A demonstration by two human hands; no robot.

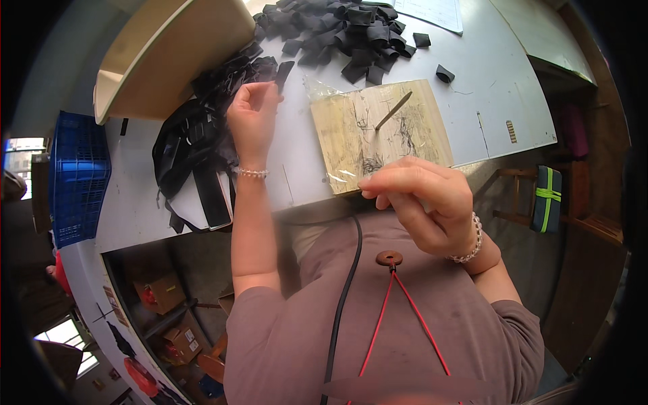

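My left hand [253, 125] is closed in a pinch beside a heap of black fabric strips [229, 77], and a short black fabric strip [284, 73] shows at its fingertips. My right hand [428, 202] hovers over the near edge of a wooden board [337, 135], thumb and fingers pressed together; what they hold, if anything, is too small to make out. A thin metal spike [393, 111] sticks up from the board at a slant. Black thread scraps [407, 135] are scattered around it, and clear plastic film covers part of the wood.
A pile of folded black fabric pieces [344, 30] lies at the back, with a paper sheet [435, 12] beside it. Cream-coloured panels [175, 61] stand at the back left. Left of the table is a blue plastic crate [79, 179]; a wooden stool [516, 196] stands at right.
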